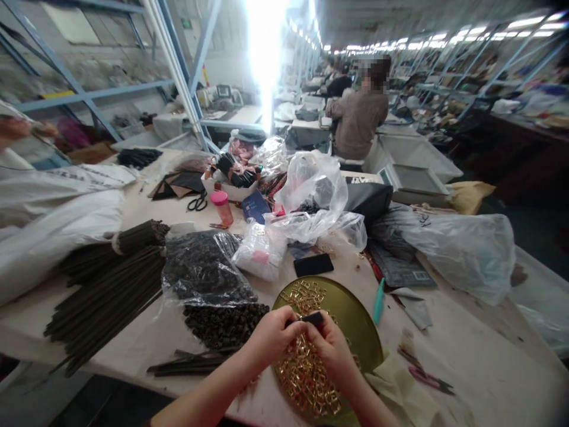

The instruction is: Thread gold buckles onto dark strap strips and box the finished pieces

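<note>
L hand (281,330) and R hand (328,339) meet over the tray (365,317), in the lower center of the view. Fingers of both hands: closed, pinching a short black piece (315,319) btwn them, L hand at its left part, R hand at its right end. Piece is held above the tray; exact finger placement is partly hidden.

Tray: round, olive-gold, set on the desk (480,356). Contents: gold buckles (313,382), the larger heap at the near side, a smaller group at the far side.

L of tray: pile of black loops (222,325); loose strips (186,363) in front of it; clear bag w/ dark contents (202,267) behind it; tied bundle (111,290) of long dark strips farther L.

Behind tray: phone (313,264), screen dark, lying near the rim; white pack (261,252) just beyond, to the L; jar (222,209) w/ pink lid, upright; black scissors (197,203) near the jar.

R of tray: teal tool (379,302) near the rim; pink-handled scissors (430,379); pale cloth (402,385) at the tray's near R edge.

Bkgd: a seated co-worker (361,121), back to the camera.
</note>
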`<action>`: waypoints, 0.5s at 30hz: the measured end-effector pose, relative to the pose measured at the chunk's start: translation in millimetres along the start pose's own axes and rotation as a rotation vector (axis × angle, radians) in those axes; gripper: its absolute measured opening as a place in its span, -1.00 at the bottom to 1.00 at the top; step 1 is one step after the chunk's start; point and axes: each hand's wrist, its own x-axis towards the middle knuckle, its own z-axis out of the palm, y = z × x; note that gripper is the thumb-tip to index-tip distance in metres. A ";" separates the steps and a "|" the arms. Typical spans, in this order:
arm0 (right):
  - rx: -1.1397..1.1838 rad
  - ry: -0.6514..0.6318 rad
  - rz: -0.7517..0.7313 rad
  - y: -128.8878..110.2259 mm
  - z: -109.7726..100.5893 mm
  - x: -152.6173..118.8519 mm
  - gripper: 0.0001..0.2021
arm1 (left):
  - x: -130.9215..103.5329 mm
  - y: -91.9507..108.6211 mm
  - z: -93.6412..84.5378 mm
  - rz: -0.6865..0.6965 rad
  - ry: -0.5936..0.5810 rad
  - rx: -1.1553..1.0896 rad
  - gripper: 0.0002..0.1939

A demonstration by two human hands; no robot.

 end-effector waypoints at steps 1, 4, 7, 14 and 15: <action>-0.066 0.007 -0.041 1.0 2.0 2.5 -0.82 | 3.6 -3.0 -1.6 0.012 0.027 -0.026 -0.82; -0.212 -0.115 -0.082 -6.4 2.0 15.3 -0.84 | 14.1 -10.9 -8.4 0.120 0.008 -0.061 -0.70; -0.328 -0.362 -0.040 -30.9 -8.6 45.7 -0.85 | 25.9 -17.2 -17.5 0.115 -0.018 -0.108 -0.82; -0.953 0.065 -0.199 -83.9 -50.4 227.7 -0.75 | 55.1 -40.3 -37.7 -0.078 0.049 -0.347 -0.66; -0.993 0.107 -0.187 -84.8 -54.7 259.8 -0.74 | 58.4 -45.3 -41.2 -0.069 0.045 -0.343 -0.62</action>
